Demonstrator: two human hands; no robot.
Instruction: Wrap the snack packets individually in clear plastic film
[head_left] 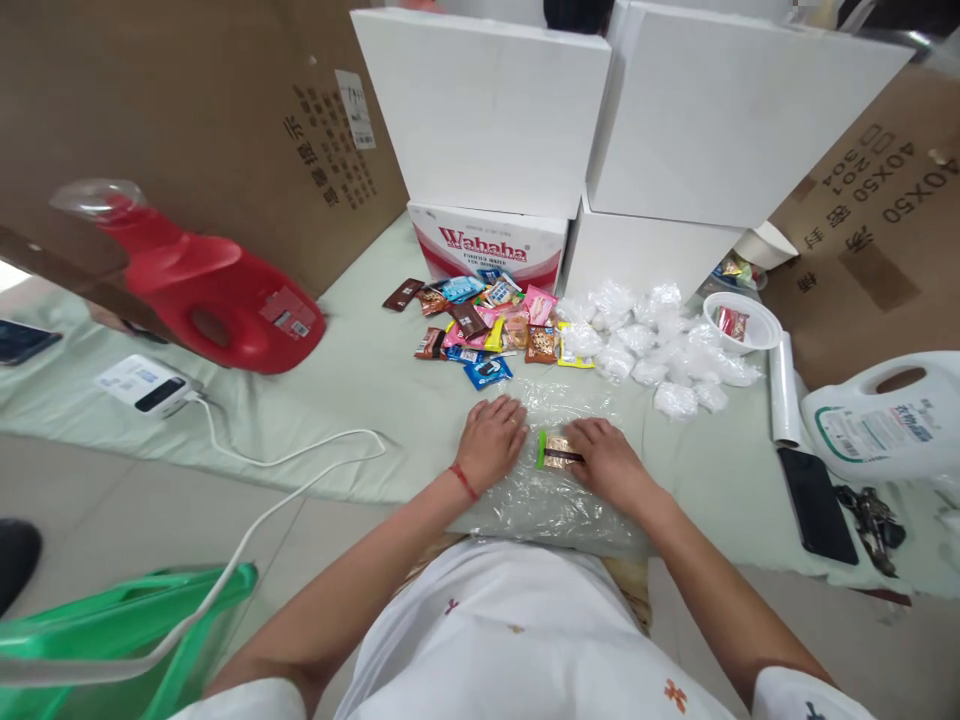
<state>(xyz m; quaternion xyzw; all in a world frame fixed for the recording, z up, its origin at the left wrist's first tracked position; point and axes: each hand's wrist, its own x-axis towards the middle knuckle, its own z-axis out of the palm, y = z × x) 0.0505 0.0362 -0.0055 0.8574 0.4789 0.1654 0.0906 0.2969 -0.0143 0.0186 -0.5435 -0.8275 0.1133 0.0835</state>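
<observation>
Worktop (697,480): there it is, draped in pale green, 2 heaps side by side
Plastic film (525,513): spread flat at the near edge, not folded over anything yet
Clear bundles (616,360): a crumpled cluster on the right, looking finished
Loose snacks (469,321): colourful pile on the left, apparently all left to do
Left hand (491,440): palm down on the film, any pinch can't be told
Right hand (606,460): fingers over the right end of the gold packet (557,452), grip hidden
Gold packet: just 1, lying on the film between the hands
</observation>
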